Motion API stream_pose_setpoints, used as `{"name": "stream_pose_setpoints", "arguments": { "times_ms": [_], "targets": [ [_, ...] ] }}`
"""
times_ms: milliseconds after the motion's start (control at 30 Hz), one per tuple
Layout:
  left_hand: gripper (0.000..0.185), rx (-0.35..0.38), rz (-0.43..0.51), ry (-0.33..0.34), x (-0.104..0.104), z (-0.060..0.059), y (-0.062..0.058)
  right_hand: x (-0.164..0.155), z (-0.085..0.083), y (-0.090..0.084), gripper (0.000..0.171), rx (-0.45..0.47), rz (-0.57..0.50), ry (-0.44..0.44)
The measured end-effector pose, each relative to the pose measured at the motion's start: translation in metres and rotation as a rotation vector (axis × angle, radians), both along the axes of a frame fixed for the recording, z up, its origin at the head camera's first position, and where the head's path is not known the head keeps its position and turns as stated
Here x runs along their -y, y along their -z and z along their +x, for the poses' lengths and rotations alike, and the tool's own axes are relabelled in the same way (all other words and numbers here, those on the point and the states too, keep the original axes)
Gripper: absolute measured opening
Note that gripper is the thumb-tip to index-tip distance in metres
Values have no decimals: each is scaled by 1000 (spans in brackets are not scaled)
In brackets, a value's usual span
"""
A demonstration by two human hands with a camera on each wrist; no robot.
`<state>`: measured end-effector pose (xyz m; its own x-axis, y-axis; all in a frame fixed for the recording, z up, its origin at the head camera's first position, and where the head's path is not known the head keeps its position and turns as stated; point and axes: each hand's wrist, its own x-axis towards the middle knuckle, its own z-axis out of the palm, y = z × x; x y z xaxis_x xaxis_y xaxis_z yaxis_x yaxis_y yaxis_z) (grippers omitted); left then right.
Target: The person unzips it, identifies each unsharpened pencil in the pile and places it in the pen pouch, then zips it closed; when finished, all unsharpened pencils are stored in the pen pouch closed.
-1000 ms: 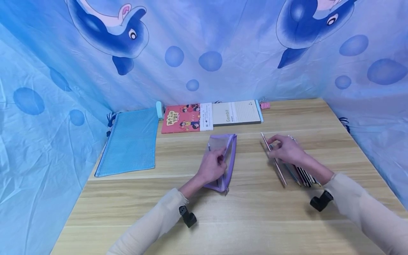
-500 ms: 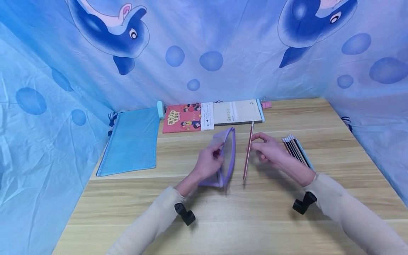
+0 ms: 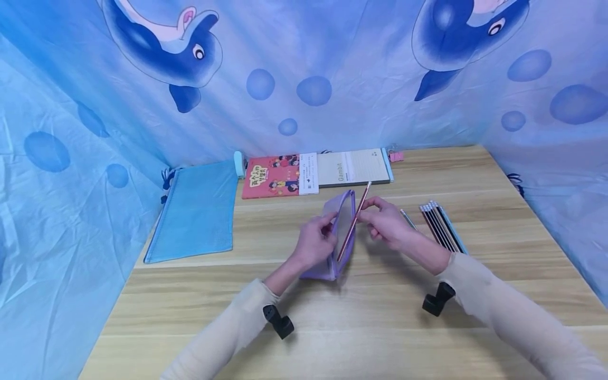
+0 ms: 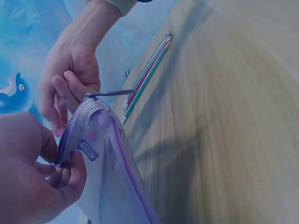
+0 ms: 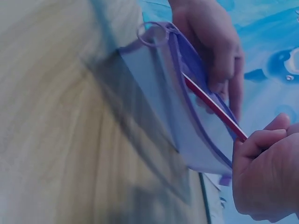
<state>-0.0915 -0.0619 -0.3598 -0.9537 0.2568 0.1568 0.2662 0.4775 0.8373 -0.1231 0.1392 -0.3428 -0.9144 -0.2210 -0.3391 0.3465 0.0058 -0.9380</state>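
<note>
A purple mesh pencil pouch [image 3: 338, 232] stands open at mid-table. My left hand [image 3: 315, 240] pinches its near edge and holds the mouth apart; the pouch [image 4: 100, 154] fills the left wrist view beside that hand [image 4: 32, 177]. My right hand [image 3: 387, 221] pinches a thin red pencil [image 3: 353, 221] near its upper end. The pencil slants down with its lower tip inside the pouch mouth. In the right wrist view the red pencil [image 5: 212, 107] runs from my right hand [image 5: 264, 172] into the pouch [image 5: 187, 116].
A row of several pencils [image 3: 442, 227] lies to the right on the wooden table [image 3: 332, 316]. A blue mesh folder [image 3: 195, 211] lies at the left. A red booklet [image 3: 275, 177] and a notepad [image 3: 353, 168] sit at the back edge, against blue cloth walls.
My right hand lifted the red pencil from the row at the right, carried it left, and its lower tip now sits in the pouch mouth. My left hand raised the pouch's edge.
</note>
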Motion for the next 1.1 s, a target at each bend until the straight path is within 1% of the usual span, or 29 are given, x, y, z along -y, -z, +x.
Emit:
{"name": "stream_pose_setpoints", "arguments": {
  "times_ms": [100,167,367,567,700,733,833,933,1033,1100],
  "targets": [
    [57,2,6,-2,-1,1,1,6,2,6,28,18,24,-21],
    [57,-7,0,-3,-2,1,1,9,4,9,30,14,44,-39],
    [56,-28,-32,-19,-4,-1,6,17,7,11,33,-11,145,-73],
    [56,-23,-19,-4,-6,-1,7,21,7,11,31,-98,217,-102],
    [56,-34,-23,5,-6,-1,7,22,6,11,33,-142,230,-130],
    [56,-27,-21,7,-6,-1,7,21,6,11,34,-146,232,-138],
    [56,-22,-13,3,-5,-1,5,20,6,9,34,-142,242,-155],
    [56,-37,-4,-9,-4,0,4,18,5,6,32,-130,253,-175],
    [55,-55,-11,-17,-3,0,3,12,3,3,32,-110,250,-176],
    [55,-53,-15,-16,-3,0,4,4,1,-1,32,-103,265,-164]
  ]
}}
